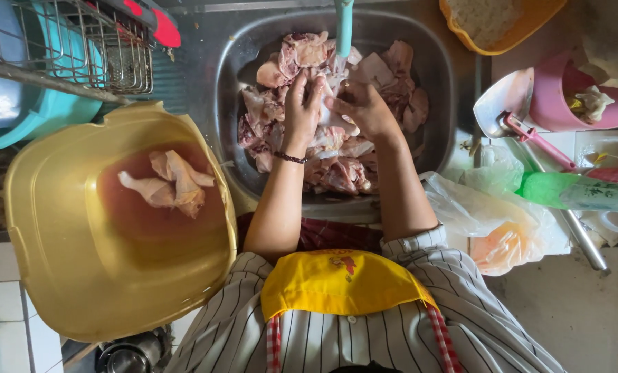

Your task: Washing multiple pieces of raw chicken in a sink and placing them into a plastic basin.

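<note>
While gripping one pale chicken piece (333,114) together over the sink (436,76), left hand (300,107) and right hand (363,109) both closed on it, above the heap of raw chicken (336,169) filling that sink. Left of the sink, yellow basin (67,276) with reddish water and two chicken cuts (170,181). Right of the sink, plastic bag (495,221), pink bucket (564,103).

Striped shirt with rolled sleeves (419,242), yellow apron bib (340,280), dark wrist bracelet (289,158).

The teal tap (344,24) is cut off by the top edge.
</note>
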